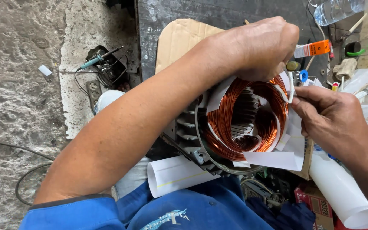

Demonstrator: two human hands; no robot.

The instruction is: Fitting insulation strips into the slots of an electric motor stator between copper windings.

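Observation:
An electric motor stator (192,136) with a grey finned housing lies on my lap, its copper windings (224,115) facing up. White insulation paper strips (273,159) stick out between the coils. My left hand (256,47) reaches over the stator's far rim, fingers closed around a white strip at the top right of the coils. My right hand (333,119) pinches the same narrow white strip (291,87) from the right side.
A rolled white paper sheet (177,174) rests on my blue clothing. A cardboard piece (177,38) lies on the dark bench. A soldering iron (96,59) and a power strip sit on the concrete floor at left. A plastic bottle (335,10), small tools and boxes crowd the right.

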